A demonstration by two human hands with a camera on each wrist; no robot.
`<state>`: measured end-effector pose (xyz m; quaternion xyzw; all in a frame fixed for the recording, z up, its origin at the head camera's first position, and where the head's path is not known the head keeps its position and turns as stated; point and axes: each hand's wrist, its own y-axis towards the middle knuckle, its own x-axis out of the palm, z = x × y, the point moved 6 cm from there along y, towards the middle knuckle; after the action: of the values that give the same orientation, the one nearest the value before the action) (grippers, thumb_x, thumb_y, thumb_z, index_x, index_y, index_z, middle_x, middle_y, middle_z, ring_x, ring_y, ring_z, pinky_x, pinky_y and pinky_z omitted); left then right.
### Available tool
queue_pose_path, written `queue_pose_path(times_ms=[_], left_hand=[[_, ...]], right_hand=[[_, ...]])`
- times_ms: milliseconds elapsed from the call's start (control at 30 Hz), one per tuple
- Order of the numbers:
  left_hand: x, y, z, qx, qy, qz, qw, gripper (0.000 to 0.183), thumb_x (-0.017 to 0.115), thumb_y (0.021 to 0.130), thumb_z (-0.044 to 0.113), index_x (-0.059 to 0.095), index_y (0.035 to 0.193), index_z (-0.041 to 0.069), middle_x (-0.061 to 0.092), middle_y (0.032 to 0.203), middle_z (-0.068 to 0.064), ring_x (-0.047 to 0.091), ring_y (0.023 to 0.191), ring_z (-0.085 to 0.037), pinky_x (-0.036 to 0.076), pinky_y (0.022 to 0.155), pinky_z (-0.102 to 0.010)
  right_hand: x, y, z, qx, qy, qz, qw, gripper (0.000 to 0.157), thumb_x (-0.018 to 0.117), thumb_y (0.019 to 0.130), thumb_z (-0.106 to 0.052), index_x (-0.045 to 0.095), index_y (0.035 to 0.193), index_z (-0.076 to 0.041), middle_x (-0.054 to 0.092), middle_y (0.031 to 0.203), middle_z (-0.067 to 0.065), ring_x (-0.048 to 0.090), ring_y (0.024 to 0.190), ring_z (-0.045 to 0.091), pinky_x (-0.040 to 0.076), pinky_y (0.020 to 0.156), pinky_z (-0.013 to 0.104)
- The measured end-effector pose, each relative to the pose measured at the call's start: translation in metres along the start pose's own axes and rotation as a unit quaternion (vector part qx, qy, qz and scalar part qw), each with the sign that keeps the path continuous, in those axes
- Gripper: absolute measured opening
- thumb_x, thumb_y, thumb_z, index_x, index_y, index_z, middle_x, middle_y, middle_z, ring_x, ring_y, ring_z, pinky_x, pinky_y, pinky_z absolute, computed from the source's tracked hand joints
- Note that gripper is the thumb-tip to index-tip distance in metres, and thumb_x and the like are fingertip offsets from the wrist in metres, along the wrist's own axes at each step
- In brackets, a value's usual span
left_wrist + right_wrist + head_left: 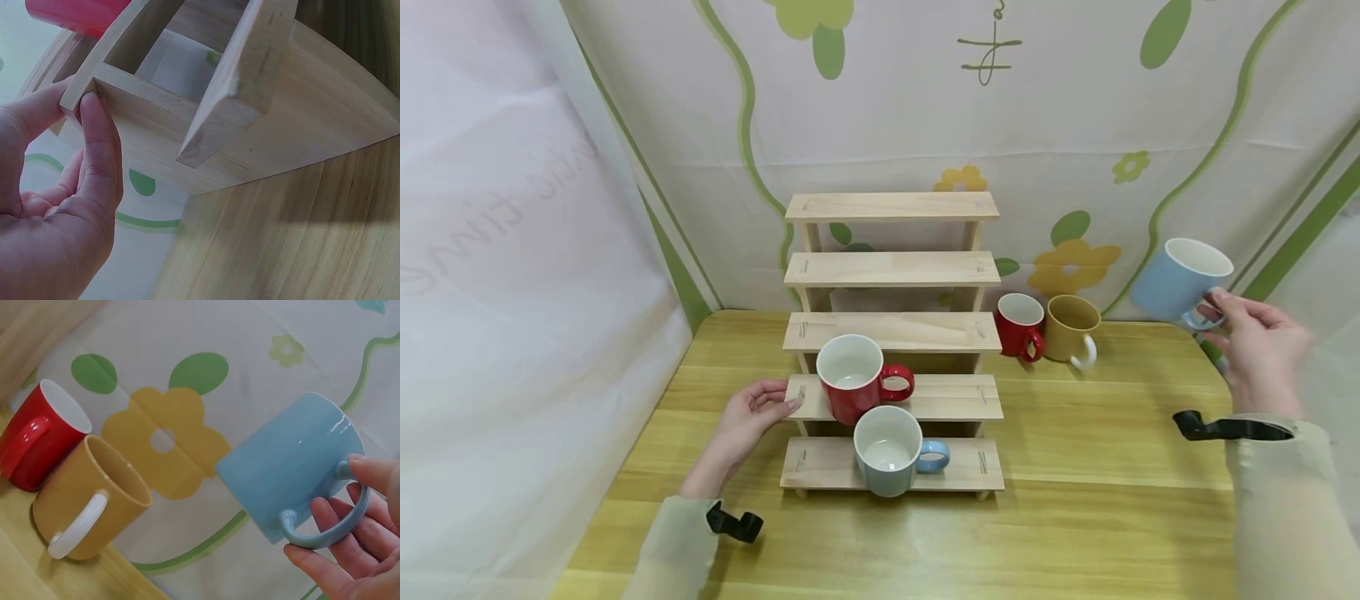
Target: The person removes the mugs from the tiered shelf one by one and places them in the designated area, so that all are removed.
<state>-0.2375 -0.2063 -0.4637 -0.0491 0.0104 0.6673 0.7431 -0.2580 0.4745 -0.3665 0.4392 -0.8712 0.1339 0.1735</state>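
Observation:
My right hand [1266, 350] grips the handle of a light blue mug [1180, 279], holding it in the air at the right; the right wrist view shows the mug [294, 465] tilted, with fingers through its handle. At the left, my left hand [752, 425] pinches the end of a tread on a stepped wooden rack [891, 332]. In the left wrist view the thumb and fingers [99, 144] lie on either side of that board. A red mug [853, 392] stands on the second tread from the bottom, and another light blue mug [887, 467] on the lowest.
Right of the rack, a smaller red mug [1017, 329] and a mustard mug [1067, 329] with a white handle stand together at the back of the wooden table [1097, 475]. Behind them hangs a white cloth [880, 108] with printed flowers. Another cloth [512, 250] hangs along the left.

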Motion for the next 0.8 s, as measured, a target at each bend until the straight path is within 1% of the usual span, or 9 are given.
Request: queue_pose_path(times_ms=[133, 333, 567, 667, 800], left_hand=[[0.000, 0.000, 0.000, -0.005, -0.003, 0.005, 1.0000, 0.040, 0.073, 0.093, 0.002, 0.054, 0.126, -0.010, 0.064, 0.111, -0.015, 0.067, 0.093, -0.016, 0.058, 0.085, -0.032], [0.000, 0.000, 0.000, -0.006, -0.003, 0.005, 1.0000, 0.040, 0.073, 0.093, 0.002, 0.054, 0.126, -0.009, 0.064, 0.111, -0.015, 0.067, 0.093, -0.016, 0.058, 0.086, -0.033], [0.000, -0.001, 0.000, -0.004, -0.001, 0.002, 1.0000, 0.041, 0.073, 0.093, 0.003, 0.053, 0.127, -0.010, 0.064, 0.111, -0.016, 0.067, 0.094, -0.016, 0.058, 0.085, -0.031], [0.001, -0.001, 0.000, -0.004, -0.001, 0.001, 1.0000, 0.041, 0.073, 0.093, 0.003, 0.053, 0.127, -0.010, 0.064, 0.111, -0.016, 0.067, 0.094, -0.016, 0.058, 0.085, -0.032], [0.001, -0.001, 0.001, -0.006, 0.002, 0.000, 1.0000, 0.042, 0.073, 0.094, 0.004, 0.053, 0.127, -0.010, 0.063, 0.112, -0.016, 0.067, 0.094, -0.016, 0.058, 0.085, -0.030]], right_hand=[[-0.005, 0.004, 0.011, 0.008, -0.005, 0.000, 1.000, 0.025, 0.090, 0.076, -0.006, 0.075, 0.096, 0.000, 0.076, 0.089, 0.008, 0.075, 0.080, 0.016, 0.061, 0.059, 0.031], [-0.013, 0.005, 0.031, 0.017, 0.000, 0.006, 1.000, 0.018, 0.086, 0.081, -0.003, 0.074, 0.094, 0.000, 0.075, 0.084, 0.007, 0.074, 0.077, 0.017, 0.061, 0.060, 0.031], [-0.019, 0.004, 0.054, 0.015, -0.003, 0.005, 1.000, 0.012, 0.081, 0.085, -0.002, 0.072, 0.093, 0.000, 0.075, 0.085, 0.006, 0.075, 0.077, 0.016, 0.061, 0.060, 0.030], [-0.021, 0.003, 0.065, 0.019, -0.008, 0.014, 1.000, 0.012, 0.081, 0.086, -0.003, 0.072, 0.093, -0.001, 0.075, 0.086, 0.005, 0.075, 0.077, 0.016, 0.061, 0.060, 0.030], [-0.022, 0.002, 0.077, 0.029, -0.013, 0.028, 0.999, 0.018, 0.084, 0.084, -0.005, 0.071, 0.095, 0.000, 0.076, 0.090, 0.003, 0.075, 0.079, 0.016, 0.061, 0.062, 0.030]])
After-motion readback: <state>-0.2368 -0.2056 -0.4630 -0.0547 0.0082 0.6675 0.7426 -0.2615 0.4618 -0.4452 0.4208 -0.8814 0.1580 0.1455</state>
